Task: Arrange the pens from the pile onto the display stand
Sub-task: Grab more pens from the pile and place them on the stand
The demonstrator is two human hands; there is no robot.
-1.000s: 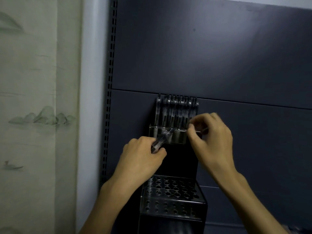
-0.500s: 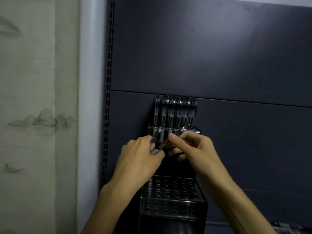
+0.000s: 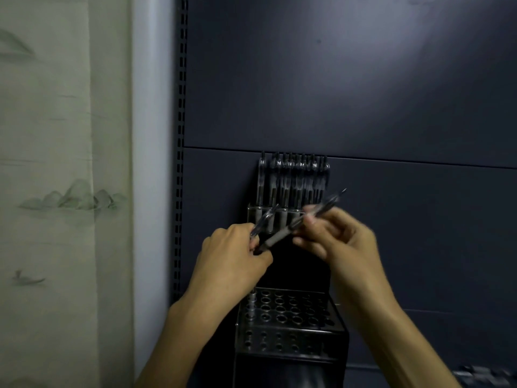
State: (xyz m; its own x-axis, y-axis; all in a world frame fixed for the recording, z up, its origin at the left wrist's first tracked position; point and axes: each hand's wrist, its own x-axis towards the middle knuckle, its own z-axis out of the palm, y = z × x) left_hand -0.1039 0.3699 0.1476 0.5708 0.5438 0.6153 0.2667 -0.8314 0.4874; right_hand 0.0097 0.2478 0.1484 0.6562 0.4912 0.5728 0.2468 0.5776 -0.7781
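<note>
The right hand (image 3: pixel 341 236) has come away from the top row of the display stand (image 3: pixel 291 312), where a second ago its fingertips were up at the rightmost slot, and has crossed to the left hand (image 3: pixel 232 256) to draw out a fresh pen. That pen (image 3: pixel 302 221) now lies slanted between the two hands: its rubber-grip end sits low by the left hand's knuckles, its clip end points up and to the right, and the right fingers (image 3: pixel 310 219) are pinched on the barrel near its middle. The left hand is clenched around its stock, of which one more clear pen (image 3: pixel 264 219) pokes up and to the right out of the fist; how many others it holds cannot be told. Behind the hands, the upper tier carries a row of standing pens (image 3: pixel 293 183), packed close together, while the perforated lower tier (image 3: pixel 288 306) shows almost all of its holes open, with perhaps one object at its far left corner. To my reading this means one placement is just finished and the next is being prepared: the pen is taken but not yet turned upright, so it must be swung tip-down before it goes to a hole. A blurred heap at the bottom right edge may be the pile (image 3: pixel 484 373), though it is too smeared to be sure. The task looks to be well short of halfway.
</note>
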